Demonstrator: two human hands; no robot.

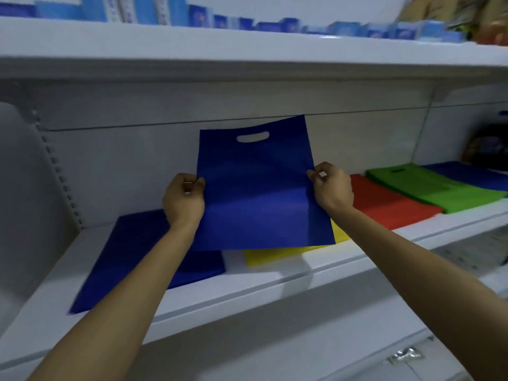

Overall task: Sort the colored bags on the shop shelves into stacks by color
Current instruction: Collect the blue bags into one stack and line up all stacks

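Note:
A blue bag [255, 188] with a cut-out handle hangs upright above the middle shelf [247, 287]. My left hand [184, 199] pinches its left edge and my right hand [331, 187] pinches its right edge. A stack of blue bags [132, 259] lies flat on the shelf at the left. Yellow bags [275, 255] lie partly hidden under the held bag. Further right lie red bags [384, 202], then green bags [431, 188], with more blue bags [472, 174] behind the green ones.
The upper shelf [247, 48] carries several blue boxes [198, 16] and brown packets [467, 15] at the right. A dark object [489, 149] stands at the back right. A slotted upright [57, 171] borders the left side. Packets [404, 354] lie on the shelf below.

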